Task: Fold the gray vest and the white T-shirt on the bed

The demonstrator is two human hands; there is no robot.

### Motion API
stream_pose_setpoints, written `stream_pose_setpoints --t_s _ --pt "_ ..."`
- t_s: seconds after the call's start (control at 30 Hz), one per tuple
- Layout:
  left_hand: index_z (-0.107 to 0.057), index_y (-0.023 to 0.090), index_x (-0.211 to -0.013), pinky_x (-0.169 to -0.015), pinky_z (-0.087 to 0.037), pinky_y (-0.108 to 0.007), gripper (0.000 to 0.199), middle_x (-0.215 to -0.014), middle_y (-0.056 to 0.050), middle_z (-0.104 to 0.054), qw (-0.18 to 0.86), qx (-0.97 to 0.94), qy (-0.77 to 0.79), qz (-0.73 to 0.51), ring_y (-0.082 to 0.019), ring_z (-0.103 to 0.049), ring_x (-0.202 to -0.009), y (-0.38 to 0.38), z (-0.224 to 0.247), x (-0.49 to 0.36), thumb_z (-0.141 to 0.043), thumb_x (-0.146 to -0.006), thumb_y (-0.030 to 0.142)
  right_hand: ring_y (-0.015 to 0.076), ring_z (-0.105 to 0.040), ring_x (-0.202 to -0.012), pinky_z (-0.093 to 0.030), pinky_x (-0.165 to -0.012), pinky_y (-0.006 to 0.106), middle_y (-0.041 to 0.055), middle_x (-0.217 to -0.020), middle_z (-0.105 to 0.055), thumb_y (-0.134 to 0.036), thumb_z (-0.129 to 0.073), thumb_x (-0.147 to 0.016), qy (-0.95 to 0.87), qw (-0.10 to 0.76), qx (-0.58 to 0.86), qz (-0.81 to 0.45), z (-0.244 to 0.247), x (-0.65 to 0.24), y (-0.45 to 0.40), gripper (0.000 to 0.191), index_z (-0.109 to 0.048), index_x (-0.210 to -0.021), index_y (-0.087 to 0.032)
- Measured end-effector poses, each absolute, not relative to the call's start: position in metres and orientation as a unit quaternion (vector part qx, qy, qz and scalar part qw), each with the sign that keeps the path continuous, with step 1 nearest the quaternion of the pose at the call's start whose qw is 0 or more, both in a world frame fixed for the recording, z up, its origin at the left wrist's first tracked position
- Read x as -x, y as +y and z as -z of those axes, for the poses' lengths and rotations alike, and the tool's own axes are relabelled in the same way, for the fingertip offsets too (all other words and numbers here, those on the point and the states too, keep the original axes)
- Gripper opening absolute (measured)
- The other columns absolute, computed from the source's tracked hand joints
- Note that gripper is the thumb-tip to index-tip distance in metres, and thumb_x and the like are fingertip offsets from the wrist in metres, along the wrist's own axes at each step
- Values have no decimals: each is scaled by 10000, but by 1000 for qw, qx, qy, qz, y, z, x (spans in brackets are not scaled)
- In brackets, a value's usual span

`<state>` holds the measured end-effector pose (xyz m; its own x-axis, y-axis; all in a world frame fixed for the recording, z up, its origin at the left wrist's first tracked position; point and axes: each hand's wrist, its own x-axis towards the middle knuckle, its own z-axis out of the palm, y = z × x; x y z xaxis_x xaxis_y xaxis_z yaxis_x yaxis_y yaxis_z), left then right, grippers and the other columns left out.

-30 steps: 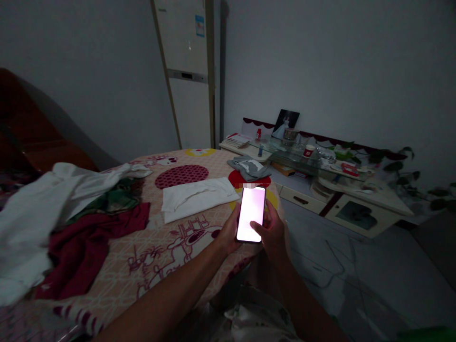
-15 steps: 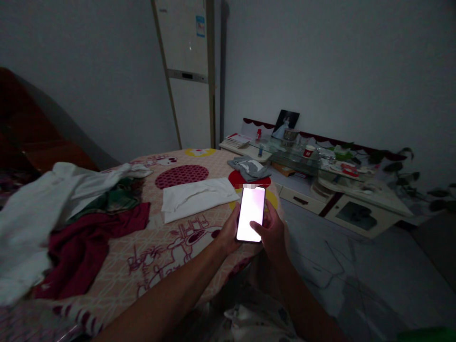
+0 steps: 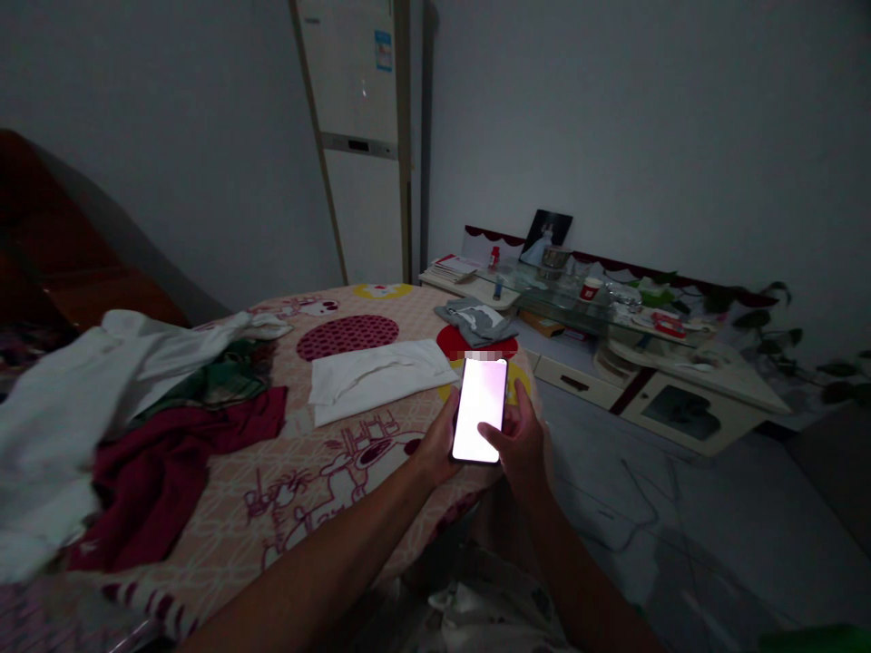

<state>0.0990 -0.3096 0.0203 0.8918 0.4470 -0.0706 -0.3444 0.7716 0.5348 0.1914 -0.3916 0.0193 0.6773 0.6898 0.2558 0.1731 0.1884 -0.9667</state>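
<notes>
A phone (image 3: 478, 408) with a bright, washed-out screen is upright between my hands, above the edge of the bed. My left hand (image 3: 439, 444) grips its left side. My right hand (image 3: 525, 444) is at its right side, with the thumb on the lower part of the screen and the fingers curled by the edge. Beyond the phone, a folded white garment (image 3: 381, 376) and a folded grey garment (image 3: 476, 320) lie on the patterned sheet (image 3: 299, 453). To the left are a white garment (image 3: 61, 399), a dark red one (image 3: 156, 485) and a green one (image 3: 210, 388) in a pile.
A low cabinet (image 3: 673, 413) with a glass shelf stands along the right wall, bearing a red cup (image 3: 590, 288), a picture (image 3: 545, 234) and papers. A tall white appliance (image 3: 364, 199) stands behind the bed. An orange-brown chair (image 3: 88, 272) is at the left.
The index finger of my right hand has lifted slightly away from the phone's right edge. The phone and my left hand look the same.
</notes>
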Motion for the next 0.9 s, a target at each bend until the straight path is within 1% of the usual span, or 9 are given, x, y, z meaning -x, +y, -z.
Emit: stream_pose_setpoints --t_s 0.1,0.23,0.33,0.43,0.6,0.73,0.9 --pt "-608 71 -1250 -811 -541 -366 573 -1054 -164 -726 935 -270 98 -208 -262 -707 -864 -309 -18 -99 -450 -937 525 246 -651 -743 -533 -609 335 76 -901 -709 -379 -829 -611 -357 671 625 -175 -18 -192 -392 1060 -310 -1506 -150" --pt "-604 78 -1256 -819 -542 -369 558 -1050 -159 -727 934 -271 90 -215 -268 -707 -881 -309 -17 -99 -460 -937 513 250 -661 -748 -542 -617 343 69 -890 -714 -384 -829 -614 -360 684 608 -185 -19 -191 -392 1069 -295 -1509 -147" --pt "-607 74 -1247 -792 -547 -362 549 -1008 -151 -734 931 -270 96 -224 -264 -712 -839 -310 -19 -100 -469 -937 506 253 -668 -735 -546 -603 347 67 -880 -718 -394 -832 -613 -362 690 598 -188 -19 -191 -391 1070 -296 -1508 -157" --pt "-614 69 -1233 -780 -545 -346 544 -986 -149 -737 932 -269 94 -223 -254 -711 -824 -310 -22 -100 -473 -938 504 259 -676 -759 -552 -612 350 80 -913 -722 -389 -834 -618 -363 691 599 -182 -17 -192 -390 1063 -299 -1508 -161" --pt "-623 72 -1224 -802 -538 -353 539 -1008 -151 -736 931 -272 93 -224 -255 -709 -836 -311 -23 -99 -454 -945 501 259 -676 -758 -559 -630 361 78 -912 -721 -384 -831 -629 -367 688 598 -183 -17 -192 -391 1057 -292 -1512 -163" --pt "-626 78 -1223 -809 -538 -361 535 -1022 -148 -735 932 -269 96 -224 -253 -707 -848 -312 -22 -98 -428 -955 497 266 -675 -747 -554 -608 360 82 -903 -719 -388 -837 -617 -360 690 600 -185 -16 -192 -391 1063 -303 -1506 -157" --pt "-625 82 -1221 -788 -543 -353 533 -1029 -148 -733 927 -280 103 -225 -251 -707 -841 -310 -21 -99 -443 -947 502 260 -675 -773 -554 -614 349 84 -935 -718 -381 -835 -621 -361 696 591 -189 -15 -192 -390 1044 -311 -1499 -167"
